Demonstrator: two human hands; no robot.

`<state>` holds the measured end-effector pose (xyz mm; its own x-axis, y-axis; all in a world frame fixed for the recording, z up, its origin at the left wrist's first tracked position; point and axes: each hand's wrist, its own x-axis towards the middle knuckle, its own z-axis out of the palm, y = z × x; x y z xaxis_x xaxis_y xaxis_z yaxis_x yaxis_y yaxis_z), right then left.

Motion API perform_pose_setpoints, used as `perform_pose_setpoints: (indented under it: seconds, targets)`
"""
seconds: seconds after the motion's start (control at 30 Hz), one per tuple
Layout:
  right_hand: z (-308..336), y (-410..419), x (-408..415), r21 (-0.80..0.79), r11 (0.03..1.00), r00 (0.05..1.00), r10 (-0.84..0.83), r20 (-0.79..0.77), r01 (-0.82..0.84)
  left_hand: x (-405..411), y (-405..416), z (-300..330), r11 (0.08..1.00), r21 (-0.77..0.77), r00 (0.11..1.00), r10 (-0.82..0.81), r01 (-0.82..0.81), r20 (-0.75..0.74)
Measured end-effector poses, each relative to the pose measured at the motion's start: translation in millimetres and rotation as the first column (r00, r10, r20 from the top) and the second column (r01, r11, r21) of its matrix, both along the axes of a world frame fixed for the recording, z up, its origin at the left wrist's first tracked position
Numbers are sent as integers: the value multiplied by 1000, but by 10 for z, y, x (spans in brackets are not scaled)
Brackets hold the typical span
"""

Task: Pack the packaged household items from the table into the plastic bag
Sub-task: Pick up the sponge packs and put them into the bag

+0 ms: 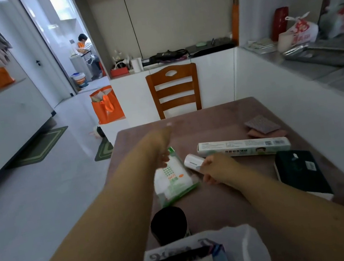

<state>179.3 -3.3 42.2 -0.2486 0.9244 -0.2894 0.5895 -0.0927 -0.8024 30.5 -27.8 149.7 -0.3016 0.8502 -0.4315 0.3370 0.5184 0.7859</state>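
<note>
Nearest the camera: the white printed plastic bag [242, 252], mouth open at the near counter edge, with colourful packets already inside. Just beyond its far-left corner stands a dark cylindrical container [169, 223].

Right hand [216, 172]: grip closed around one end of a small white cylindrical roll [191, 161]. The roll's free end points up and left, away from the wrist; its long axis runs diagonally.

Left hand [162, 145]: fingers pinching the far top edge of a flat clear-and-green plastic packet of white folded goods [173, 179]. The packet's long axis runs from this grip back toward the camera, and its near end points at the bag. It looks tilted, the far edge lifted; motion blur makes that uncertain.

Beyond the right grip, touching nothing held: a long white and pale green cardboard box [243, 147] lying crosswise. To that grip's right, a dark green flat box [301, 171]. Farther off, folded patterned cloths [262, 126] on the mauve counter [222, 201].

Judgement: both held items lie on the far side of the bag, so each must be drawn straight back toward the body. The packet lines up with the bag mouth already. The left hand's item sits nearer that opening's left side, the right hand's nearer its centre.
</note>
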Motion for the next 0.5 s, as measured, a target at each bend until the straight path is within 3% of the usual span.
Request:
perform_pose_setpoints:
  seconds: [0.17,0.33,0.4,0.5]
  targets:
    - [-533,556,-496,9,987,934,146,327,-157,-259,517,-945,976,-151,987,151,-157,-45]
    - [-1041,673,-827,-67,961,857,270,440,-268,-523,637,-1750,894,-203,902,422,-399,87]
    - [-1161,647,-888,-69,937,789,326,521,-342,-609,683,-1927,889,-198,890,440,-413,120]
    - [-1149,642,-904,-52,897,723,386,573,-439,-661,740,-2027,896,-238,836,438,-375,331]
